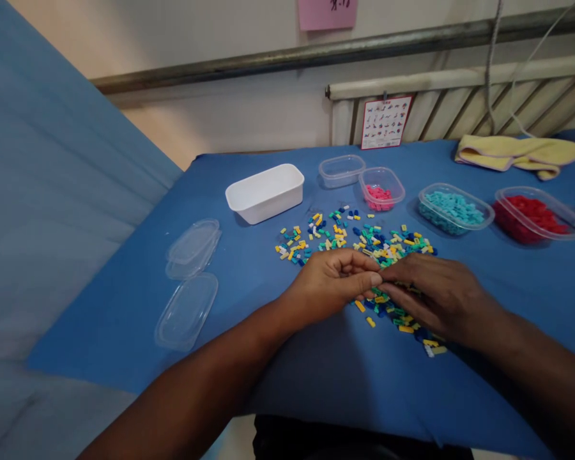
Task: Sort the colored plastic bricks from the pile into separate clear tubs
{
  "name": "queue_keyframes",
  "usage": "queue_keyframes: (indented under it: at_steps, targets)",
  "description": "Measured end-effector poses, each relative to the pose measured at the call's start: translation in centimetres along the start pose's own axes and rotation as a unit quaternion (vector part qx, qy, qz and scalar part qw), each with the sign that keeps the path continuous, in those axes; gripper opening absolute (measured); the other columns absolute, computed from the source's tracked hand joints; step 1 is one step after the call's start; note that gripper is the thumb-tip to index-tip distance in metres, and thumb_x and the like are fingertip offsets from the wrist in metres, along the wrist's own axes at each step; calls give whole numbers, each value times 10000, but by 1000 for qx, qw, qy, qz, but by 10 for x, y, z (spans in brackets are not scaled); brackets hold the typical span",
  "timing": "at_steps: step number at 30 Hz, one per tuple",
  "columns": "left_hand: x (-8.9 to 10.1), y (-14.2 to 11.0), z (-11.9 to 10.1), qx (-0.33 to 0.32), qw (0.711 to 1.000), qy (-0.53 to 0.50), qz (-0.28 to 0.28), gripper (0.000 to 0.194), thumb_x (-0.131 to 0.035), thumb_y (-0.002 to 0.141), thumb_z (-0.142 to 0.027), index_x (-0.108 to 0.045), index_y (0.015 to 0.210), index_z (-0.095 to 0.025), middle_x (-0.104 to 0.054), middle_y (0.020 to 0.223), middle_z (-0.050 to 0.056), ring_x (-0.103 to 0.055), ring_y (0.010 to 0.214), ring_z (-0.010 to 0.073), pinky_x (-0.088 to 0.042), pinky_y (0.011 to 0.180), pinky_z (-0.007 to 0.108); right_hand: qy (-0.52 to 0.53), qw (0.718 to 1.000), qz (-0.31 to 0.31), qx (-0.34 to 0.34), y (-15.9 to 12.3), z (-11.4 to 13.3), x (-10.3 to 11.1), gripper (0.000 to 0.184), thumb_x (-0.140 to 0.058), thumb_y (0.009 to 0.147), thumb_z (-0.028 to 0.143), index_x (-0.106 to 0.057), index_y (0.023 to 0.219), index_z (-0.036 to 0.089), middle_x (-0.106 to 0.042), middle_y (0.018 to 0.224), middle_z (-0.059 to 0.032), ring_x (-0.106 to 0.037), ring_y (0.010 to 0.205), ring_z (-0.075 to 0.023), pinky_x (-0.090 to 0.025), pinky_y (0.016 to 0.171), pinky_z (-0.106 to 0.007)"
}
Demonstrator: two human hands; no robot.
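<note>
My left hand [333, 281] and my right hand [438, 291] meet over a loose spread of small plastic building blocks [338, 237] in yellow, green, navy, teal and white. The left thumb and fingertips are pinched together, touching the pinched tips of the right hand. Whatever sits between the fingertips is too small and covered to make out. Part of the block pile lies hidden beneath both hands, and a few yellow pieces show below the left fingers.
Behind the pile stand a white tub [267, 198], a clear container [342, 172], and containers of pink [379, 197], turquoise [453, 209] and red pieces [531, 216]. Clear lids [186, 313] lie left. A yellow cloth [517, 153] and picture card [386, 122] are at the back.
</note>
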State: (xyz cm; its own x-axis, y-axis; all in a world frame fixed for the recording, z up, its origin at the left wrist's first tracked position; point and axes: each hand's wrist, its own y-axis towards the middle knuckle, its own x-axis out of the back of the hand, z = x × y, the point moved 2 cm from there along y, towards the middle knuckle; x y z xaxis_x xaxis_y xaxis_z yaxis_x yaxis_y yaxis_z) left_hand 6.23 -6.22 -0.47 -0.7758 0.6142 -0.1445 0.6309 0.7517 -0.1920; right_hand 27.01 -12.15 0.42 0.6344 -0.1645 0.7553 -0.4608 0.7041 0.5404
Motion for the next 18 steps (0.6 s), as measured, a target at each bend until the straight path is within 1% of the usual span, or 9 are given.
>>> queue_keyframes:
  at_steps: [3,5,7,10,12,14,18]
  targets:
    - [-2,-2,1,-11,1000,25,11,392,-873,867,-516,-769,1031,-176,-740,795,21,-673,673,117,-547,646,246,18,1000,10,-16,-1,0,-1,145,-661,1071,230,-711,1200,274,-815,942,-18,-770,782,-199,-589,718,-341]
    - [-2,-3,1,-25,998,54,9,341,-838,906,-489,-767,1030,-179,-713,771,3,-646,655,107,-504,615,233,29,999,6,-33,-2,1,-1,149,-643,1077,234,-719,1196,284,-833,990,-26,-792,814,-204,-612,728,-342]
    - [-2,-4,1,-39,997,73,-3,324,-837,912,-478,-760,1004,-177,-681,742,-10,-612,643,100,-453,588,226,41,998,-13,-54,-2,1,-2,140,-645,1078,240,-725,1184,285,-842,1019,-31,-807,829,-205,-628,721,-332]
    - [-1,-4,-1,-55,996,62,-14,348,-881,873,-485,-737,925,-172,-649,716,-20,-566,633,92,-417,577,225,72,992,-46,-93,-3,2,-4,123,-679,1064,245,-741,1161,287,-842,993,-15,-806,791,-190,-635,695,-306]
    - [-2,-4,-2,-56,997,44,-17,374,-911,839,-491,-723,889,-171,-655,713,-16,-576,638,95,-438,592,227,91,988,-54,-114,-4,2,-5,117,-695,1055,246,-752,1148,289,-838,968,-2,-800,768,-183,-639,692,-301]
    - [-3,-3,-2,-39,999,19,-16,395,-930,813,-495,-720,894,-170,-691,734,-2,-624,656,107,-493,627,238,101,986,-57,-120,-4,2,-6,119,-698,1054,242,-756,1148,286,-838,976,-3,-802,781,-185,-645,711,-307]
    - [-4,0,2,4,1000,-27,-1,390,-933,803,-444,-736,988,-164,-756,791,27,-713,709,128,-571,684,255,86,987,-72,-111,-4,0,-5,133,-702,1053,219,-747,1168,270,-839,1032,-23,-809,863,-187,-643,768,-309]
